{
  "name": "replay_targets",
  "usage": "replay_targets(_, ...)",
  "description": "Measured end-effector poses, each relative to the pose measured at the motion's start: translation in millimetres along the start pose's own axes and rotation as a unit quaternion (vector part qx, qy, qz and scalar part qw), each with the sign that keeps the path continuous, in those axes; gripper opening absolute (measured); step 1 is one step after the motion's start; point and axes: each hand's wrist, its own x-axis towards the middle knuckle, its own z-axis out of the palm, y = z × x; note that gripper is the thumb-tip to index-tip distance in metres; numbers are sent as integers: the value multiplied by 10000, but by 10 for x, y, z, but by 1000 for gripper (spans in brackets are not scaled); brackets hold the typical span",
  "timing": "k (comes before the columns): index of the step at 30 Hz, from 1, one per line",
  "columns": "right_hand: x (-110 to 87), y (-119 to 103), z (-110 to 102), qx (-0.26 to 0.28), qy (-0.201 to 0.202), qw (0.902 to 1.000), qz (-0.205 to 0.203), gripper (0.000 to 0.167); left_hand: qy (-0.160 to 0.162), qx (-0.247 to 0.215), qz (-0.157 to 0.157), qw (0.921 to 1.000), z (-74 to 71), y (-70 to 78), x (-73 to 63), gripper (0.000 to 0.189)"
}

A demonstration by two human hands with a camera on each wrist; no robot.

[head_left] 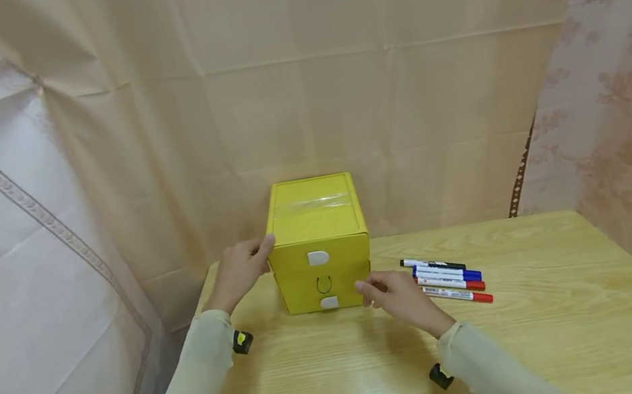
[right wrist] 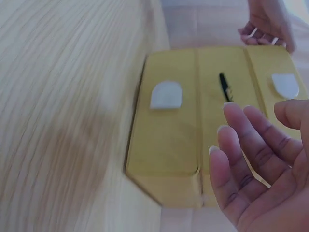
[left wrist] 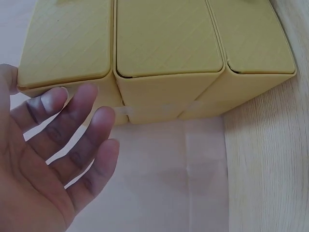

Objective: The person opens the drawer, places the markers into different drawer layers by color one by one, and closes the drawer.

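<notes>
A yellow drawer box [head_left: 308, 228] stands on the table, its front facing me. A white tab [head_left: 318, 258] sits on the upper front and another white tab [head_left: 329, 302] near the bottom. Between them hangs a dark U-shaped loop [head_left: 324, 285], partly covered by fingers in the right wrist view. My left hand [head_left: 241, 273] rests at the box's upper left front corner; its fingers [left wrist: 79, 108] are loosely extended along the side. In front of the lower right part of the box, my right hand [head_left: 395, 297] holds nothing, fingers [right wrist: 236, 145] slightly bent.
Several markers lie right of the box: a black-capped marker [head_left: 433, 264], blue-capped ones [head_left: 446, 273] and red-capped ones [head_left: 456, 292]. The wooden table [head_left: 552, 298] ends at a beige curtain [head_left: 398, 89] behind. Clear tape [head_left: 323, 203] crosses the box top.
</notes>
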Motion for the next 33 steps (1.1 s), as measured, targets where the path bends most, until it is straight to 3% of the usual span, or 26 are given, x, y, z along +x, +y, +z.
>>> replay_targets(8,138,-196,95,1086,-235,9933,329,43,-134,-167,-179,9996,-1,-2,27,60)
replay_targets(16,221,-314,193,1435,-170,9884,457,51,-226,-124,-325,9991,-21,-9,31,62)
replay_targets(22,282,-389,242,1922,-86,9782,776,55,-176,116,-145,9997,-25,31,47,60)
replay_targets(28,335,-405,298,1939,72,9774,835,54,-128,221,5,9997,-9,47,47,59)
replay_targets(33,382,-420,337,2252,17,9707,833,55,-76,164,-16,9998,1,23,25,60)
